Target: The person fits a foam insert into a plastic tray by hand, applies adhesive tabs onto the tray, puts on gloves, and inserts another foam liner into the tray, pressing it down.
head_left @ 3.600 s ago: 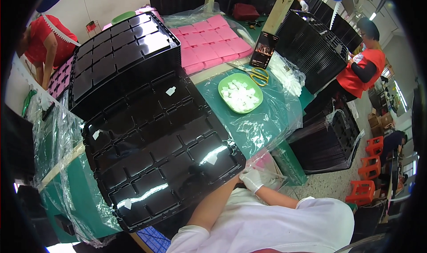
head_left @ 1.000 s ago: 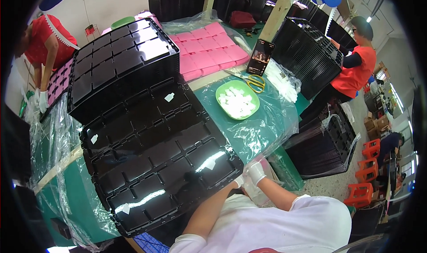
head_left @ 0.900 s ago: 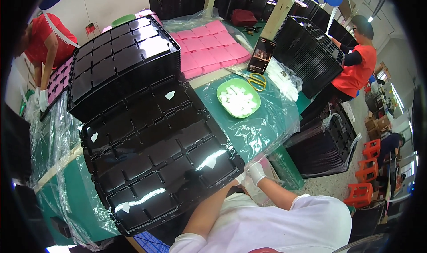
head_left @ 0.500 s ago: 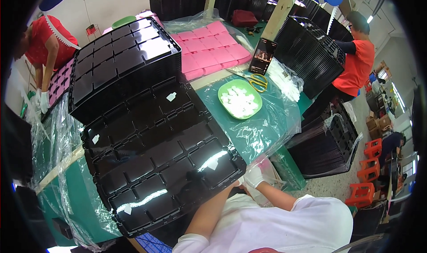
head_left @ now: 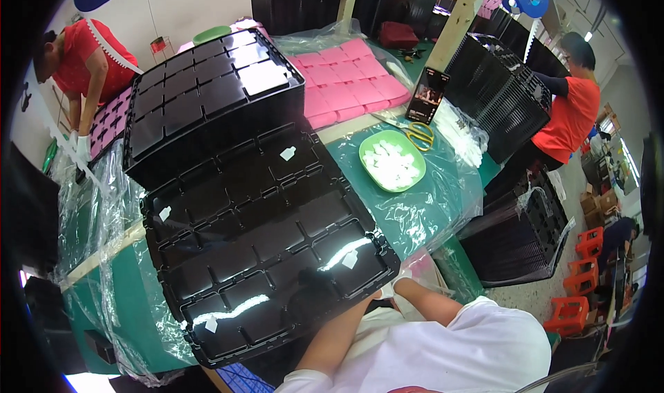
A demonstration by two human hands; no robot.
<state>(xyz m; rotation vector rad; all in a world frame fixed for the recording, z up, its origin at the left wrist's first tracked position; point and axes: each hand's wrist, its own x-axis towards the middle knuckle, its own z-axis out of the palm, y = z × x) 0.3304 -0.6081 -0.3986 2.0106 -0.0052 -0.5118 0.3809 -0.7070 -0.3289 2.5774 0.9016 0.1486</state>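
Observation:
Both my gloved hands are at the near right corner of a large black plastic tray [head_left: 277, 251], low beside its edge. Only a bit of white glove shows of my left hand [head_left: 377, 295] and of my right hand [head_left: 395, 286]. Their fingers are hidden, and I cannot see whether they hold anything. Several small white tag-shaped pieces lie on the tray, one being a white tag [head_left: 288, 153] near its far side. Behind it rises a tall stack of black trays [head_left: 207, 68]. To the right, a green bowl [head_left: 419, 176] holds many white pieces.
Scissors with yellow handles [head_left: 420, 136] and a propped phone [head_left: 428, 96] stand beyond the bowl. Pink foam sheets [head_left: 353, 82] lie behind. Clear plastic film covers parts of the green table [head_left: 339, 151]. Co-workers in red [head_left: 104, 47] and orange [head_left: 574, 113] tops work at either side.
The whole view has shifted, so the scene sits further right and slightly lower. My right hand shows less of its glove, lower beside the tray corner. The tray and tags keep their places.

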